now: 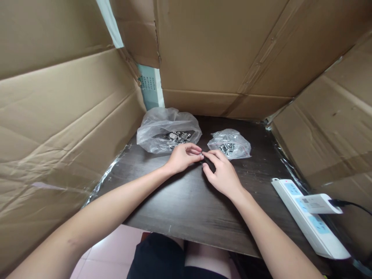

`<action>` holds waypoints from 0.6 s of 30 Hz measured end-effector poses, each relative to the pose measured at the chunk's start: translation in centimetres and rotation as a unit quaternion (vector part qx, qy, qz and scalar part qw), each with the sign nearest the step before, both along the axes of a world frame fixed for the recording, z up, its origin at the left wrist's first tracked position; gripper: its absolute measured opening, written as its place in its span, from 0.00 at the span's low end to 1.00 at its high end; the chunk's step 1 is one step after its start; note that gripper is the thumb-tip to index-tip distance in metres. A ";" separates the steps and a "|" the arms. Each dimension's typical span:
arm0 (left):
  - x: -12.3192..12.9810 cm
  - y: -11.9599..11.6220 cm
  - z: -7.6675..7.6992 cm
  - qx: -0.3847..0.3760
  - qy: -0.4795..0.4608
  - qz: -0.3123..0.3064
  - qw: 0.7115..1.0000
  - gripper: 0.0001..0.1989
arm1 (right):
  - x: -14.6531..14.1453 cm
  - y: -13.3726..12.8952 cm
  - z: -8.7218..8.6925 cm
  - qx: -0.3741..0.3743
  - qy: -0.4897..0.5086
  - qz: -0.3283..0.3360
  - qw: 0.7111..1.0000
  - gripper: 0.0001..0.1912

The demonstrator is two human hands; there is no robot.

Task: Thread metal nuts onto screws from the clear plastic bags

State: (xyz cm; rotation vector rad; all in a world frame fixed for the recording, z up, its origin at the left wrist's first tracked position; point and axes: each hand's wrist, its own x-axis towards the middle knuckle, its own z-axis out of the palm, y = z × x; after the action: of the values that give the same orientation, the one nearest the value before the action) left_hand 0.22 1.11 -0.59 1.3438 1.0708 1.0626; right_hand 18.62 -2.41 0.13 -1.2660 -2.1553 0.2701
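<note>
My left hand [185, 157] is closed in a pinch, with a small shiny metal part [200, 154] between thumb and fingertips, too small to make out its kind. Close against it on the right is my right hand [222, 170]. Its index fingertip reaches the part, while the thumb stays apart from the fingers. Behind my left hand sits an open clear plastic bag [148, 133] with many small metal fittings [177, 136] inside. Beyond my right hand lies a smaller zip bag [242, 145] of short metal screw-like pieces [227, 148].
Cardboard walls [203, 50] enclose the dark wooden table [180, 201] at the back and both sides. Along the right edge lies a white power strip [310, 221] with a white plug-in adapter [319, 204] and a black cable [353, 204].
</note>
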 end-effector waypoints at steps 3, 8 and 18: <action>-0.1 0.2 0.0 0.000 -0.013 0.006 1.000 0.14 | 0.0 0.0 0.1 -0.007 0.008 0.000 1.000 0.19; -0.2 0.2 0.2 0.006 -0.021 0.003 1.000 0.15 | -0.1 0.0 0.2 -0.015 0.015 0.001 1.000 0.21; 0.0 0.1 0.5 0.018 -0.026 -0.001 0.999 0.15 | 0.0 -0.1 0.4 -0.020 0.023 0.006 1.000 0.22</action>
State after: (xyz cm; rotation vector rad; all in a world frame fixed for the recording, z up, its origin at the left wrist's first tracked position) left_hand 0.25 1.17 -0.10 1.3398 1.0161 1.1143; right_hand 18.59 -2.47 0.50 -1.2582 -2.1290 0.3458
